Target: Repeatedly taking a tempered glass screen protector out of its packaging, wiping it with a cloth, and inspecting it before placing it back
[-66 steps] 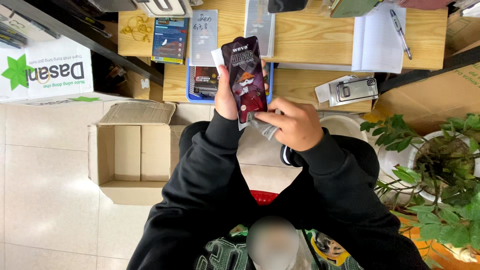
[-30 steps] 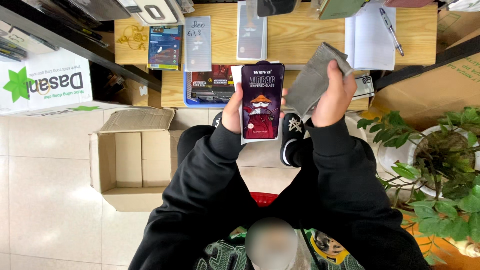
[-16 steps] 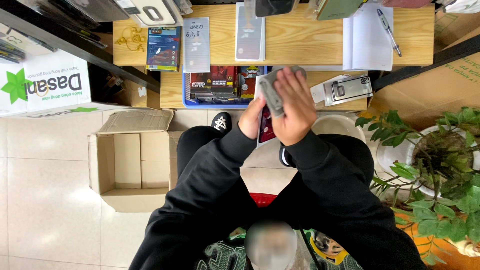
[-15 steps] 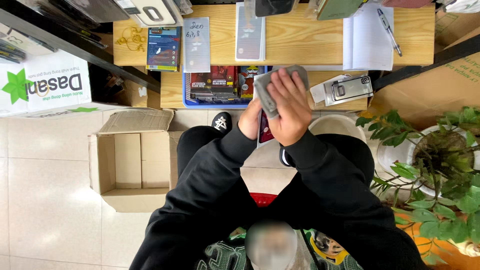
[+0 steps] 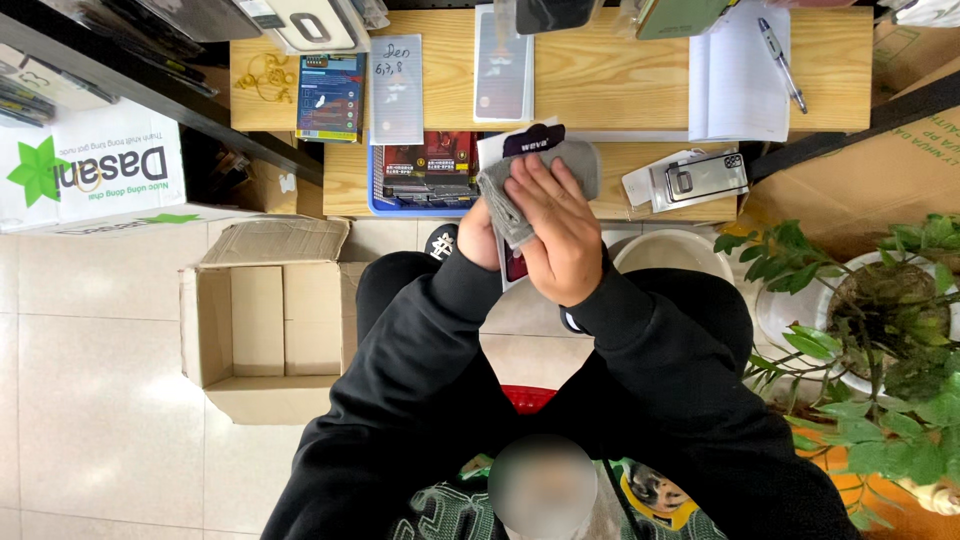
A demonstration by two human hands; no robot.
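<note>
Pressing a grey cloth [image 5: 535, 185] flat, the right hand [image 5: 560, 235] covered the dark packet [image 5: 520, 150], which the left hand [image 5: 478, 232] clasped from beneath to brace it; a blue tray [image 5: 420, 185] lay just beyond the grip.

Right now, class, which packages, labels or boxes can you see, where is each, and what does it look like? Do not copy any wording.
Flat retail package: in the left hand, dark and white, under the grey cloth pressed by the right hand.
White carton: left shelf, green star.
Open cardboard box: floor, brown.
Handwritten label card: desk, pale rectangle.
Blue package: beside it.
</note>
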